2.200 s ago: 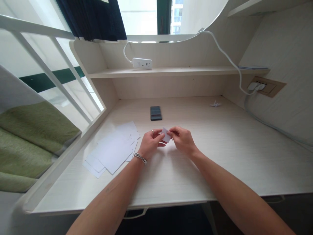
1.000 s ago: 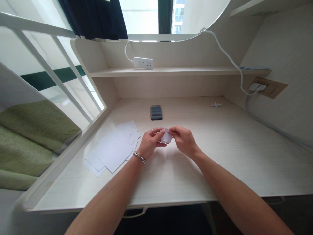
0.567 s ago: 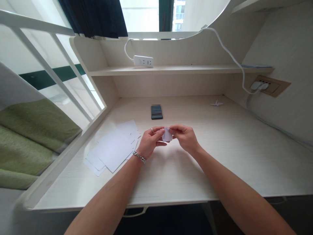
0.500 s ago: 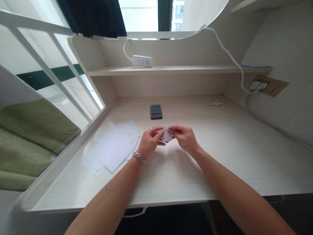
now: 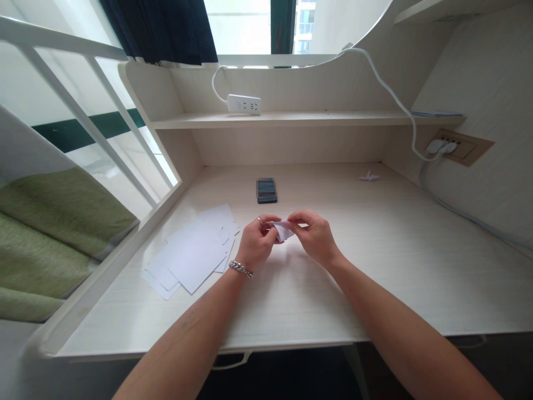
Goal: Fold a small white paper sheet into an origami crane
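Observation:
A small folded piece of white paper (image 5: 283, 229) is pinched between both hands just above the pale wooden desk (image 5: 375, 266). My left hand (image 5: 257, 242), with a ring and a chain bracelet at the wrist, grips its left side. My right hand (image 5: 314, 235) grips its right side with thumb and fingers closed. A loose pile of white paper sheets (image 5: 194, 253) lies to the left of my left hand.
A dark phone (image 5: 266, 190) lies beyond the hands. A small white paper crane (image 5: 368, 176) sits at the back right. A power strip (image 5: 244, 104) rests on the shelf, its cable running to a wall socket (image 5: 452, 146). A white railing (image 5: 83, 116) and green bedding (image 5: 54, 233) are at left.
The paper piece has been turned and flattened lower between the fingers; both hands stayed in nearly the same spot above the desk.

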A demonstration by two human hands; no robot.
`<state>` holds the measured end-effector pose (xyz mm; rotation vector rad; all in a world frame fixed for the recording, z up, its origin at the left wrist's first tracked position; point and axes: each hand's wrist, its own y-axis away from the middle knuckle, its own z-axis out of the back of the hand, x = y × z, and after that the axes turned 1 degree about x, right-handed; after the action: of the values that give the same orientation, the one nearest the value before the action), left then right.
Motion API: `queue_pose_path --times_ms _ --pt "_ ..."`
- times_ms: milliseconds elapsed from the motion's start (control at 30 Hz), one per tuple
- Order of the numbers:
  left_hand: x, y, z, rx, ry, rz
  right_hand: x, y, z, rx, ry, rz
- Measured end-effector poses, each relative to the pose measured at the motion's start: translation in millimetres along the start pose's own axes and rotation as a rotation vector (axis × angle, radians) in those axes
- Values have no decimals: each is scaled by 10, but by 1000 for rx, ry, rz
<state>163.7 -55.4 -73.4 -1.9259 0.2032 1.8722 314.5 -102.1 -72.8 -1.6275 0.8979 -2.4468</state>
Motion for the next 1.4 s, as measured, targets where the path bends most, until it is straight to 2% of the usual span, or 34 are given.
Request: queue_pose_path --times_ms 133,233,367,567,867,967,1100,1400 --pt "-22 -17 6 -58 56 30 -8 -1 -14 11 -36 -28" --pt "-69 -14 -2 -63 142 104 -36 -17 -20 44 -114 -125" --pt "-90 -12 -5 -64 137 142 -71 -50 -17 64 -259 -219" --pt "16 -29 47 57 -31 65 -95 -76 6 35 -323 -305" --pt "34 1 51 236 14 -37 -107 -56 -26 105 -361 -252" --pt "28 -14 55 142 32 5 -99 -60 -2 140 -393 -313" --pt "0 -24 63 9 -53 11 -55 -58 37 249 -504 -431" --pt "6 -9 74 -37 -177 -2 -52 -55 70 356 -615 -524"
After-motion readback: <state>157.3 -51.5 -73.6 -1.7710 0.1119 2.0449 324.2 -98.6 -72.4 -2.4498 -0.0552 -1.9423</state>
